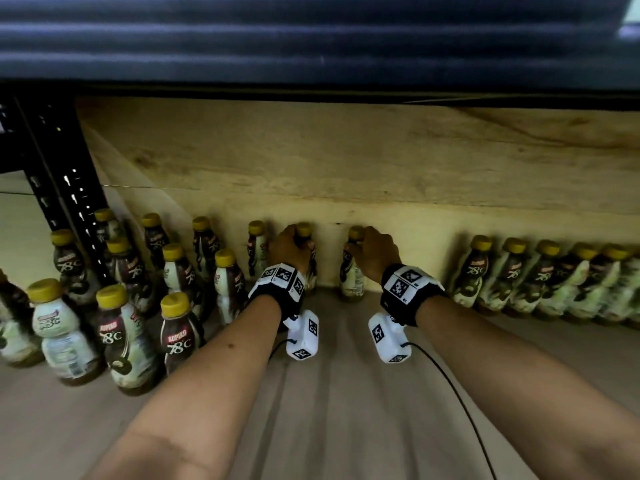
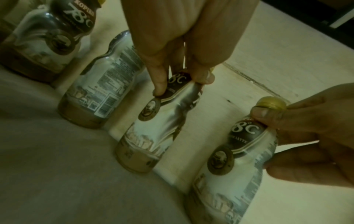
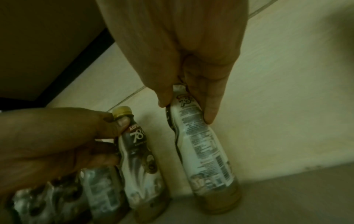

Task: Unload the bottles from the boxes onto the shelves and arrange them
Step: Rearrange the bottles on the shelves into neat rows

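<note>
Two Kopiko 78°C bottles with yellow caps stand upright on the shelf board, against the wooden back wall. My left hand grips the neck of the left bottle, with thumb and fingers curled round it just under the cap. The left wrist view shows that hand on its bottle. My right hand grips the neck of the right bottle. From the right wrist, the right hand pinches this bottle below the hidden cap. A small gap separates the two bottles.
Several identical bottles crowd the shelf's left part in rows. Another row lines the back wall on the right. A black slotted upright stands at the left, and an upper shelf overhangs.
</note>
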The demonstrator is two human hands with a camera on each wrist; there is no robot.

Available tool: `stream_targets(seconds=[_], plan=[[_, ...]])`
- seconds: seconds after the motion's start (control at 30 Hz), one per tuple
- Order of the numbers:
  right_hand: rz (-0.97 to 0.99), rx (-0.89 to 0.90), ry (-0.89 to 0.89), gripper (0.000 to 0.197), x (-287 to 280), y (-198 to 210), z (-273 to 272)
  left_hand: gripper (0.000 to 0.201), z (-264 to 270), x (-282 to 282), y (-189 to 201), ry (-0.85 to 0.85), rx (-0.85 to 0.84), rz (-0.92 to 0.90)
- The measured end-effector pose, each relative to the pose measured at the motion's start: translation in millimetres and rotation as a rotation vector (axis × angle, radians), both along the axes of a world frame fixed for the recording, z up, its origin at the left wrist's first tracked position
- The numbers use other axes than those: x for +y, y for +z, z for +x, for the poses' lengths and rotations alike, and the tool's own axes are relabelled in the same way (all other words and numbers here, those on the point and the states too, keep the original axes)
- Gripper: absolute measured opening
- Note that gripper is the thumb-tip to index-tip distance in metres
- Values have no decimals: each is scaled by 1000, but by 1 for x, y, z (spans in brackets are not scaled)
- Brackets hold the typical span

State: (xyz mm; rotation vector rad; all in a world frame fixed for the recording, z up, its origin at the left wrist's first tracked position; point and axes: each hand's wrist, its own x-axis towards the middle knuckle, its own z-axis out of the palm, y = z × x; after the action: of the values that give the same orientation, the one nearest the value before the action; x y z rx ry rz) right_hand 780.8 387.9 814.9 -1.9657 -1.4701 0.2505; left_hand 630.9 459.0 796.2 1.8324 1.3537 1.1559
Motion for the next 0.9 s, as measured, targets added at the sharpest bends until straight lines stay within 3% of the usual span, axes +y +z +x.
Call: stream_targets(seconds=[0.13,0.2,0.27,0.37,0.47,0.53,0.63,0.77,0.83,0.9], plan=[[121,183,18,73,-16,21,15,46,-1,-1,17,37,128,-36],[261,154,-46,62,-33,42,42,49,2,-5,29,88,120,83],[316,12,-121,45,-51,60,76,50,11,-16,40,87,106,233],[205,-210,-296,40,-80,66,135,47,42,-37,50,31,73,388],[52,-184,-358,50,-107,58,175,39,88,-57,54,-111,11,474],[-94,-165,-321,65,-115,48,187,33,120,-69,52,-226,28,435],[-232,-279,-249,57,-123,32,188,34,167,-83,43,-382,173,336],[-126,-438,-289,46,-138,3,178,43,219,-100,29,-583,312,161],[-89,-416,-337,42,-146,-12,169,29,238,-103,16,-639,317,113],[-126,-358,-224,37,-158,-21,165,21,247,-106,4,-593,327,91]])
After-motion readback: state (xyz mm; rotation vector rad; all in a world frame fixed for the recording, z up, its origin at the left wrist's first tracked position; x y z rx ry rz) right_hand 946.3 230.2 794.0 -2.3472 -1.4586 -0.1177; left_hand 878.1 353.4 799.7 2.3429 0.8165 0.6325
